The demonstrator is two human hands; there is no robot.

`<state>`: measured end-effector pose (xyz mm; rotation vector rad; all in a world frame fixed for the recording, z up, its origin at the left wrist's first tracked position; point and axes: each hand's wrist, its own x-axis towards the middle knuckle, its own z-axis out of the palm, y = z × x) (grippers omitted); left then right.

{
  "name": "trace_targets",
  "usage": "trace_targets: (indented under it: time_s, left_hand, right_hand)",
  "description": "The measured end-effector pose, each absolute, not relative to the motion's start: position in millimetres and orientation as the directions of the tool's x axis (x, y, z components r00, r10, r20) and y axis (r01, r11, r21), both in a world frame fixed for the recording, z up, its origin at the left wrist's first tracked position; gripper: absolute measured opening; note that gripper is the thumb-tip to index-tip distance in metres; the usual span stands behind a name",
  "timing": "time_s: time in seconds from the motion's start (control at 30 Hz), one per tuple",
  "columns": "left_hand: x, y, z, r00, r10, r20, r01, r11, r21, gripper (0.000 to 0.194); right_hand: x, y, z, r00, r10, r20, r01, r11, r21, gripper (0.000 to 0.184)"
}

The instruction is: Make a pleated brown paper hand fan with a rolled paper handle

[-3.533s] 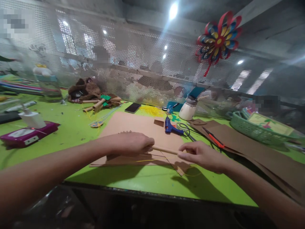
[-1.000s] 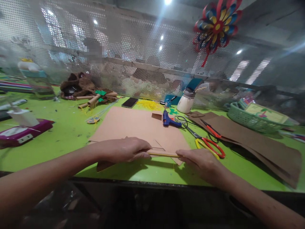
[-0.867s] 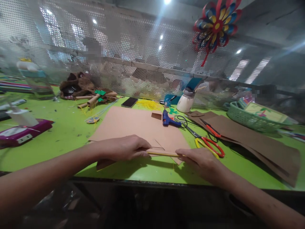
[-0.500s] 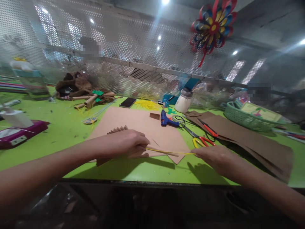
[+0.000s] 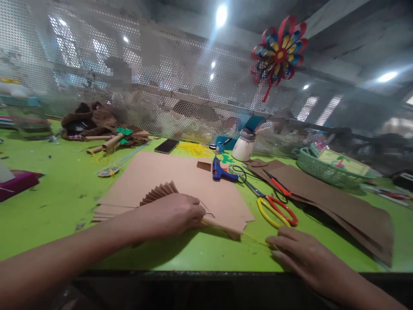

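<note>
My left hand (image 5: 179, 213) is closed around a folded brown paper fan (image 5: 158, 192), near the front of the table. Its pleats spread out behind my knuckles, and a rolled paper handle (image 5: 222, 226) sticks out to the right of my fingers. A thin yellow string (image 5: 254, 239) runs along the handle and past its end. The string's right part is pinched between the fingertips of my right hand (image 5: 309, 254). Beneath the fan lie stacked tan paper sheets (image 5: 155, 168). Scissors (image 5: 275, 211) with red and yellow handles lie just behind my right hand.
Behind the sheets are a blue glue gun (image 5: 221, 171), a phone (image 5: 167, 146), yellow shredded strands (image 5: 195, 150) and a white jar (image 5: 242, 148). Dark brown paper (image 5: 338, 200), a red-handled cutting tool (image 5: 280, 186) and a green basket (image 5: 325, 172) occupy the right. A perforated screen stands behind.
My right hand has left the handle and drawn the yellow string rightward and toward me. My left hand keeps hold of the fan, whose pleats now show more. The view has shifted slightly.
</note>
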<state>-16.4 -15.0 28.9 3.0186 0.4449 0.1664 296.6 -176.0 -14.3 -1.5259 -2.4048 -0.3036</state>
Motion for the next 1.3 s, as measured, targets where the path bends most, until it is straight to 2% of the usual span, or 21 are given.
trace_targets:
  time_s: [0.1, 0.2, 0.3, 0.37, 0.53, 0.6, 0.77, 0.93, 1.03, 1.13, 1.23, 1.3]
  left_hand:
    - [-18, -17, 25, 0.945, 0.311, 0.102, 0.296, -0.946, 0.133, 0.02]
    - [-22, -17, 23, 0.929, 0.349, 0.124, 0.328, -0.931, 0.159, 0.022]
    - [-24, -17, 22, 0.926, 0.355, 0.129, 0.338, -0.931, 0.136, 0.022]
    - [-23, -18, 22, 0.93, 0.344, 0.128, 0.333, -0.938, 0.097, 0.021]
    - [-21, -19, 31, 0.942, 0.32, 0.099, 0.315, -0.947, 0.069, 0.018]
    - [-19, -19, 35, 0.945, 0.318, 0.077, 0.314, -0.947, 0.068, 0.02]
    - [-15, -17, 41, 0.947, 0.312, 0.074, 0.308, -0.949, 0.066, 0.028]
    - [-15, -17, 38, 0.941, 0.331, 0.068, 0.326, -0.943, 0.072, 0.029]
    - [-16, -18, 35, 0.937, 0.342, 0.075, 0.335, -0.938, 0.088, 0.028]
    - [-17, -19, 35, 0.931, 0.357, 0.071, 0.351, -0.932, 0.09, 0.027]
    - [-18, -20, 39, 0.928, 0.37, 0.051, 0.364, -0.926, 0.098, 0.027]
    - [-18, -21, 43, 0.928, 0.369, 0.051, 0.363, -0.927, 0.1, 0.027]
  right_hand:
    - [297, -168, 1, -0.354, 0.877, 0.325, 0.917, 0.394, -0.065, 0.015]
    - [287, -134, 13, -0.269, 0.9, 0.342, 0.924, 0.342, -0.173, 0.023]
    - [263, -84, 19, -0.296, 0.948, 0.119, 0.896, 0.318, -0.31, 0.025]
    - [244, -49, 22, -0.32, 0.944, 0.084, 0.889, 0.33, -0.318, 0.029]
    - [217, 12, 24, -0.433, 0.899, -0.069, 0.858, 0.387, -0.338, 0.061]
    - [214, 25, 21, -0.465, 0.875, -0.132, 0.847, 0.397, -0.353, 0.065]
    - [214, 31, 17, -0.509, 0.829, -0.231, 0.82, 0.386, -0.423, 0.046]
    - [213, 23, 22, -0.509, 0.844, -0.171, 0.812, 0.404, -0.422, 0.055]
    - [214, 22, 21, -0.506, 0.846, -0.169, 0.806, 0.394, -0.442, 0.047]
    - [219, 25, 16, -0.489, 0.853, -0.182, 0.794, 0.35, -0.497, 0.04]
    - [225, 25, 15, -0.476, 0.86, -0.184, 0.763, 0.3, -0.573, 0.021]
    - [226, 23, 18, -0.477, 0.861, -0.178, 0.729, 0.275, -0.627, 0.022]
